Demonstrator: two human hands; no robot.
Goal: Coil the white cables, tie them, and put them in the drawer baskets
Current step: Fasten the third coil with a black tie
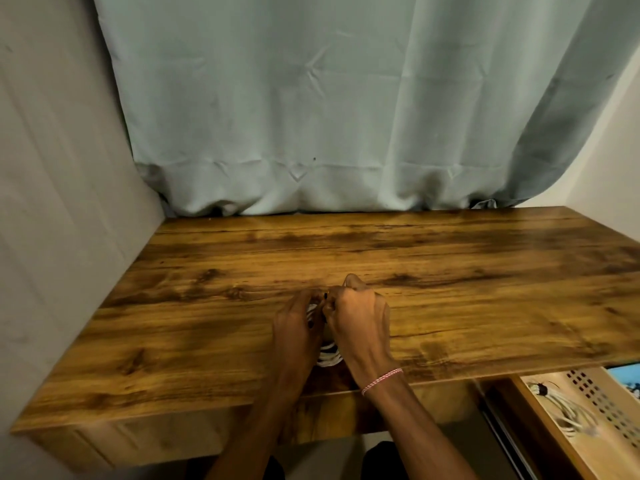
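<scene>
A coil of white cable [328,356] lies on the wooden desk [450,289] near its front edge, mostly hidden under my hands. My left hand [294,327] grips the coil from the left with curled fingers. My right hand [360,317], a red-and-white string on its wrist, pinches a small dark tie [325,296] at the top of the coil. Another tied white cable [568,414] lies in the perforated basket [602,400] of the open drawer at the lower right.
A pale green curtain [311,116] hangs behind the desk and touches its back edge. A grey wall [52,202] closes the left side. The open drawer [540,441] juts out below the desk's right front corner.
</scene>
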